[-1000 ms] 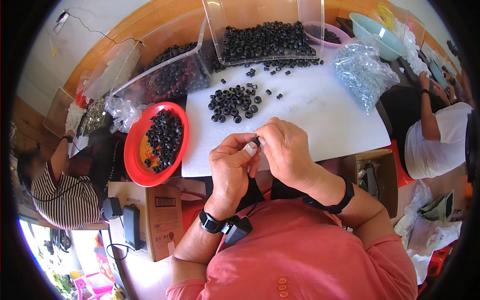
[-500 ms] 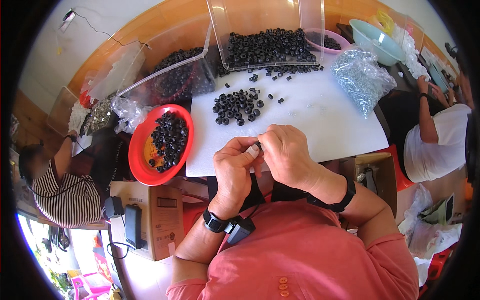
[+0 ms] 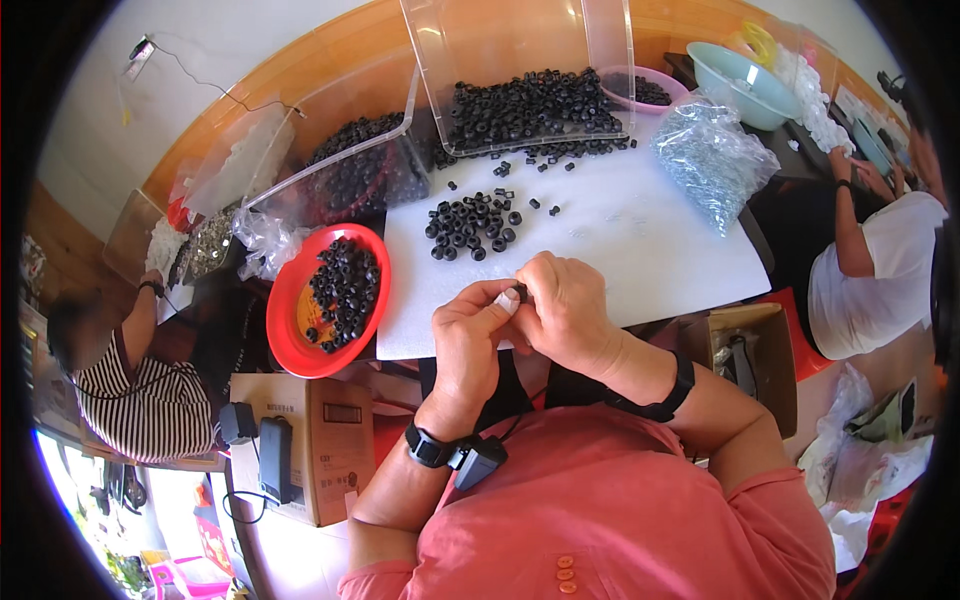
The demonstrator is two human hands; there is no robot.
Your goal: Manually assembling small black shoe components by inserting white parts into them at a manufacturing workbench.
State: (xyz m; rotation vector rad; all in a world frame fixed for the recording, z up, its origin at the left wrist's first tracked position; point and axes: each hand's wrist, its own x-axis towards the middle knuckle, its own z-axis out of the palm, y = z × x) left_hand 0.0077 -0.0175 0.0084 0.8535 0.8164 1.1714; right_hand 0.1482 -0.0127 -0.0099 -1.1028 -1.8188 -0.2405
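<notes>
My left hand (image 3: 473, 335) pinches a small black ring-shaped part (image 3: 519, 291) between thumb and forefinger, with something white wrapped on the thumb tip. My right hand (image 3: 567, 308) is closed against the same part from the right, fingertips meeting the left ones; whether it holds a second small piece is hidden. Both hands are above the near edge of the white table sheet (image 3: 640, 250). Just beyond them lies a loose pile of black ring-shaped parts (image 3: 470, 222). A red bowl (image 3: 283, 318) with more black parts stands left of my hands.
A clear bin (image 3: 420, 75) tipped toward me spills black parts; another clear bin (image 3: 300, 205) stands left of it. A bag of small clear pieces (image 3: 710, 165), a pink bowl (image 3: 672, 88) and a pale blue basin (image 3: 740, 85) are at right. People sit on both sides. Cardboard boxes (image 3: 335, 450) flank me.
The whole view has shifted slightly, so the table things sit a little differently in the picture. My hands stay together on the small black part, with only slight finger movement.
</notes>
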